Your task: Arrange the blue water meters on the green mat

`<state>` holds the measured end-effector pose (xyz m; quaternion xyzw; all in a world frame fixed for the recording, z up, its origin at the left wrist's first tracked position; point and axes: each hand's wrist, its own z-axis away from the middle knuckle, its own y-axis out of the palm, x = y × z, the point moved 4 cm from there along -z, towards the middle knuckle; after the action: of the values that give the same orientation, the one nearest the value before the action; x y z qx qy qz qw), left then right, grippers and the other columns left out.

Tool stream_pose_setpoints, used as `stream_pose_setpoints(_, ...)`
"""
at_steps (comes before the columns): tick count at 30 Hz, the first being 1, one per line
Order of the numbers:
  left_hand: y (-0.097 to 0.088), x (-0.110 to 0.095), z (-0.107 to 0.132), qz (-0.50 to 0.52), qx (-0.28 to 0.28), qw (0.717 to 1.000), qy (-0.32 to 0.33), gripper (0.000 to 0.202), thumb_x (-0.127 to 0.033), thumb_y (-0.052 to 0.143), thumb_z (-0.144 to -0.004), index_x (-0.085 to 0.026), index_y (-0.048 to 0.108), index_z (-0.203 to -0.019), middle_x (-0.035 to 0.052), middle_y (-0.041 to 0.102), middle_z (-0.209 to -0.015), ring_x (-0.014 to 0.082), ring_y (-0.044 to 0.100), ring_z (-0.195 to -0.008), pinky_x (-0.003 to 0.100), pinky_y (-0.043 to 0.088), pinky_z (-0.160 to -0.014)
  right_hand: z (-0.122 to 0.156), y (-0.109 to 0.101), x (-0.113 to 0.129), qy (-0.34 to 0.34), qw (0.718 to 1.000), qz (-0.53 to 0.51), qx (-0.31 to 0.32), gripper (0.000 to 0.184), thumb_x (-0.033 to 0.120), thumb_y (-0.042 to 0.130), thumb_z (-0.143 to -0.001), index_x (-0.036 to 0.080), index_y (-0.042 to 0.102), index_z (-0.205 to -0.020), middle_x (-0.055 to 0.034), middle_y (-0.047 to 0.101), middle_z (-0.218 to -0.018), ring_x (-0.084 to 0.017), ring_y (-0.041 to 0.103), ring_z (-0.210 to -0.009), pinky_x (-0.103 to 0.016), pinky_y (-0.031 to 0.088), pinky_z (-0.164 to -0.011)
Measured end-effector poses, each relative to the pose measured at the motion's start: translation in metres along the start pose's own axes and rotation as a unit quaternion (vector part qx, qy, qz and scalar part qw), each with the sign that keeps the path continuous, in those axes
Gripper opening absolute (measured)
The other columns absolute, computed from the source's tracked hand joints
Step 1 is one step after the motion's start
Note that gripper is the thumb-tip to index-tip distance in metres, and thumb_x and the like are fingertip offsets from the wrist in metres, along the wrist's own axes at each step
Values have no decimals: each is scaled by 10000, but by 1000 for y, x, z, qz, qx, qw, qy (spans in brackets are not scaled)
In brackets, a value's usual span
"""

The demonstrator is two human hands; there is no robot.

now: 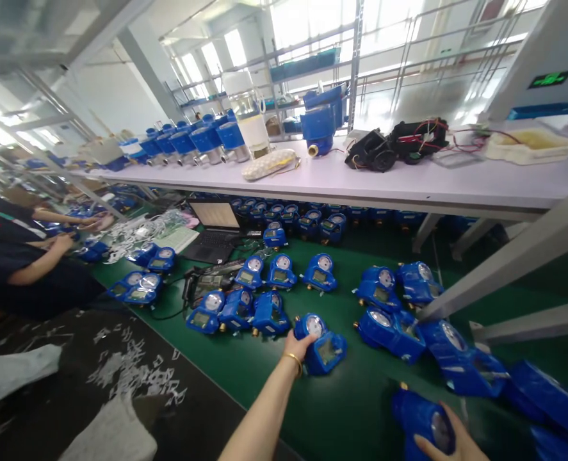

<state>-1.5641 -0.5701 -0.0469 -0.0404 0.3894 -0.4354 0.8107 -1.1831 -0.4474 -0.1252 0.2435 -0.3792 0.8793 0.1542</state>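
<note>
Right hand [449, 442] is nearest, thumb and fingers closed around a blue water meter [408, 413]; farther in, the left hand [300, 349] grips a second meter [330, 353] at its dial end, over the green bench [351, 403]. Other blue meters [269, 314] stand beyond, a grey shelf leg [495, 274] slanting among those at right. Past an open laptop [211, 246], the raised shelf [384, 186] bears a bottle [253, 131] with clear liquid inside and a shallow white tray [536, 152] holding something yellowish.
</note>
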Motion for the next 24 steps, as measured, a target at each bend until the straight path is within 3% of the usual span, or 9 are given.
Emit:
stream_pose_setpoints(3,-22,-39,-34,-149,-29,986,66,735,-349,767,-725,-130,456,-1354,180,559,-1373,315,535,-1268,383,419,-1067,5,21,53,-19,1000,-9,12,1065,741,592,-577,156,290,-1416,-211,551,-1326,-395,573,-1169,-532,472,-997)
stream_pose_setpoints(6,-31,-70,-53,-297,-51,948,104,655,-446,665,-807,-87,473,-1320,225,616,-1265,371,583,-1189,438,451,-1004,0,40,123,-16,1000,2,18,961,647,599,-621,112,300,-1362,-231,563,-1289,-395,582,-1142,-516,468,-984)
stream_pose_setpoints(9,-42,-91,-57,-335,-73,931,127,506,-348,584,-866,-42,516,-1263,259,615,-1235,385,574,-1195,450,446,-999,-15,53,191,-11,1000,11,-1,906,574,618,-669,68,304,-1352,-254,519,-1327,-419,537,-1195,-523,439,-1010)
stream_pose_setpoints(11,-52,-99,-56,-356,-79,917,160,471,-288,541,-888,-56,517,-1296,238,593,-1280,359,546,-1235,438,420,-1036,-29,61,227,-2,1000,6,-13,884,528,648,-687,60,308,-1356,-252,513,-1328,-423,526,-1208,-520,430,-1019)
stream_pose_setpoints(15,-72,-99,-50,-346,-81,898,260,471,-302,518,-895,-88,537,-1314,178,570,-1312,298,528,-1245,397,403,-1074,-58,78,274,19,998,-27,-51,889,507,679,-705,53,294,-1365,-251,496,-1346,-393,520,-1229,-483,440,-1020)
stream_pose_setpoints(18,-79,-87,-41,-263,-100,902,329,425,-328,488,-882,-96,595,-1221,156,606,-1212,276,572,-1150,403,445,-1035,-73,86,295,32,996,-50,-70,920,520,632,-772,-25,235,-1398,-307,469,-1352,-393,501,-1253,-487,428,-1031)
stream_pose_setpoints(21,-68,-70,-22,-167,-90,906,377,423,-382,470,-865,-127,602,-1176,132,600,-1156,253,603,-1047,410,492,-973,-76,77,311,-25,995,-63,-70,924,511,591,-824,-81,219,-1428,-335,420,-1396,-391,447,-1310,-494,387,-1074)
stream_pose_setpoints(24,-38,-52,6,-112,-42,907,403,410,-398,476,-868,-158,584,-1182,118,574,-1181,238,595,-1024,407,501,-951,-59,46,307,-137,985,-80,-67,664,443,583,-837,66,459,-1370,-188,536,-1364,-301,515,-1260,-423,398,-1086)
